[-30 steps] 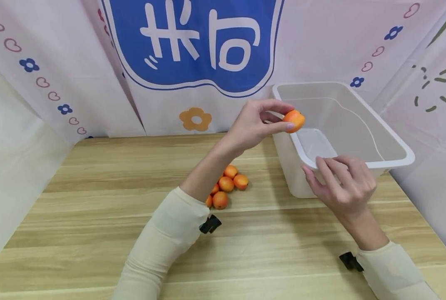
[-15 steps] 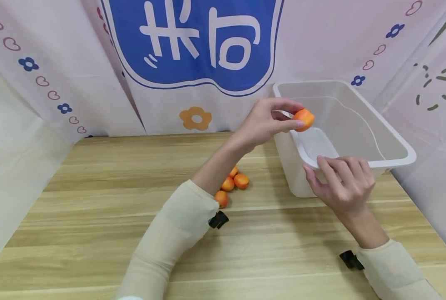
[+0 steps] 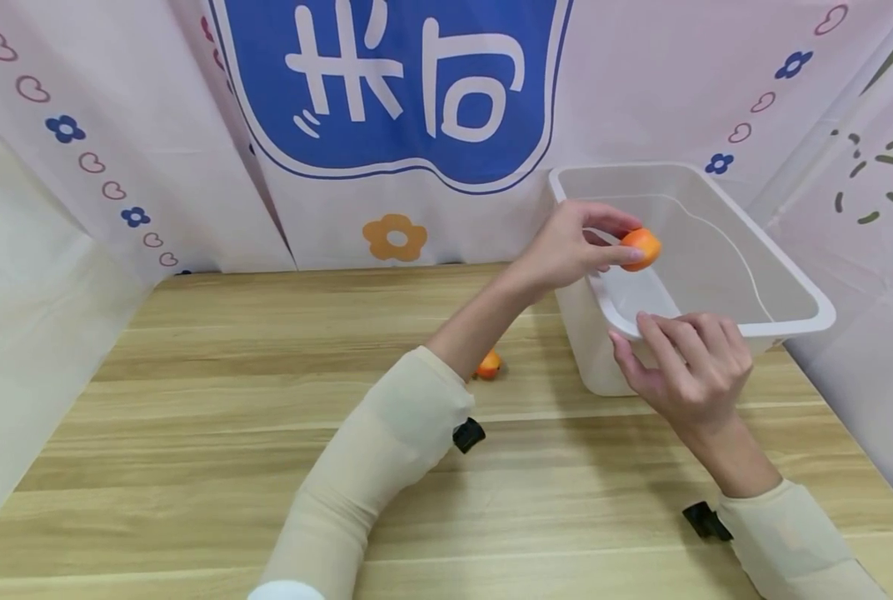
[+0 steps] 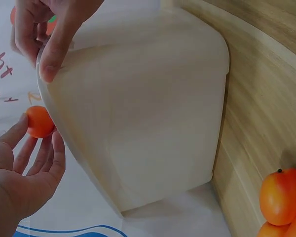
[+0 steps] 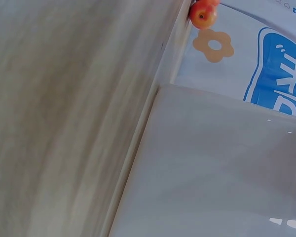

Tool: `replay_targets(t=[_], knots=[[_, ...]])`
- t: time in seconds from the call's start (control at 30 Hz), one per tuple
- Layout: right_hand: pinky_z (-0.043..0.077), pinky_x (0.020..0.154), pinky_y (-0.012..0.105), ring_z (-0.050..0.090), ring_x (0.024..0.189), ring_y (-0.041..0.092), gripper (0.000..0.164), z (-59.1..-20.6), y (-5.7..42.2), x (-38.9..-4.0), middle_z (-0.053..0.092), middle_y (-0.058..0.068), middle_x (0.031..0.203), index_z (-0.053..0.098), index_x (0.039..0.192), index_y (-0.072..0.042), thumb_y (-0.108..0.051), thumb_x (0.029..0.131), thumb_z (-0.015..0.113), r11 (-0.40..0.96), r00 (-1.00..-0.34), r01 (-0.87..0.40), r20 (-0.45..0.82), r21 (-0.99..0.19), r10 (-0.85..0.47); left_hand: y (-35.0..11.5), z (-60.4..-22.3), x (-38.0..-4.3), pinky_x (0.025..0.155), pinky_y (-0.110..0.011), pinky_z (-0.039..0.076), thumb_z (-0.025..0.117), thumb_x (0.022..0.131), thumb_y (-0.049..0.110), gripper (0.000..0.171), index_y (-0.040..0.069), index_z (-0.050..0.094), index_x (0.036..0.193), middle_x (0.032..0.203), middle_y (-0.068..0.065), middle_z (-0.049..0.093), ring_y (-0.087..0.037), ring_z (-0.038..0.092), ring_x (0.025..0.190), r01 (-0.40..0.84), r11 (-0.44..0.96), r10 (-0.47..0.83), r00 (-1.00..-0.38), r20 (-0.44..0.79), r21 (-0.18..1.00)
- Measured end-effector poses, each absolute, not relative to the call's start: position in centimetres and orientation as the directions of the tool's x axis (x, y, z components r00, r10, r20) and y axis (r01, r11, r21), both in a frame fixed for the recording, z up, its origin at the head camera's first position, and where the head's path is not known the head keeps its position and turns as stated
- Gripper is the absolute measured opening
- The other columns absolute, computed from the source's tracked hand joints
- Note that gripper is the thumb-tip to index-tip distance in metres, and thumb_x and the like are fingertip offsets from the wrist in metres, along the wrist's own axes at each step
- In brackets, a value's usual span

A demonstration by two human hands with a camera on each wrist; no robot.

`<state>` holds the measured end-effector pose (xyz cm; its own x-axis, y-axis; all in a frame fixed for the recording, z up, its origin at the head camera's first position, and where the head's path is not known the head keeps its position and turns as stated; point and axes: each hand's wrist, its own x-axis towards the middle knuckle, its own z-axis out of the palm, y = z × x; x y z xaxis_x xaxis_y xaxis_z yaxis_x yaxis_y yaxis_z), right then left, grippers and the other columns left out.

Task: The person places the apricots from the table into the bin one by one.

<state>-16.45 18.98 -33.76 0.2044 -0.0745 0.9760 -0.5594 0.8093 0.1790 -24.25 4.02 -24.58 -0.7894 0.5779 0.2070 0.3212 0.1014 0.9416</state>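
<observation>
In the head view my left hand (image 3: 562,248) reaches over the left rim of a white plastic tub (image 3: 799,292). Thumb and fingertips pinch a small, smooth orange fruit (image 3: 642,249) above the tub's opening. The left wrist view shows the same fruit (image 4: 40,122) beside the tub's rim. My right hand (image 3: 690,367) grips the tub's near left corner, fingers hooked over the rim and thumb outside. On the table, a similar red-flushed fruit (image 3: 489,364) shows past my left forearm, which hides the others. Several oval fruits (image 4: 282,196) appear at the lower right of the left wrist view.
The tub stands at the right back of a wood-grain table (image 3: 192,433). Behind it hangs a white printed cloth (image 3: 491,225) with a blue sign. Black clips (image 3: 469,435) sit at both sleeve cuffs.
My left hand has moved right with the orange fruit, from the tub's left rim to over its inside. Its forearm now covers more of the table fruits. My right hand stays on the rim.
</observation>
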Motion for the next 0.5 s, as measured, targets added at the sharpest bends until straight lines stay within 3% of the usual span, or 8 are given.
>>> replay_targets(t=[0.5], knots=[[0.031, 0.046, 0.052, 0.046, 0.051, 0.04, 0.04, -33.8, 19.0, -16.4, 0.063, 0.013, 0.062, 0.071, 0.072, 0.002, -0.031, 0.094, 0.074, 0.804, 0.195, -0.572, 0.979, 0.165, -0.063, 5.9, -24.9, -25.0, 0.078, -0.022, 0.059, 0.077, 0.094, 0.008, 0.04, -0.002, 0.067, 0.132, 0.121, -0.012, 0.072, -0.018, 0.071, 0.096, 0.286, 0.151, 0.579, -0.801, 0.15, 0.946]])
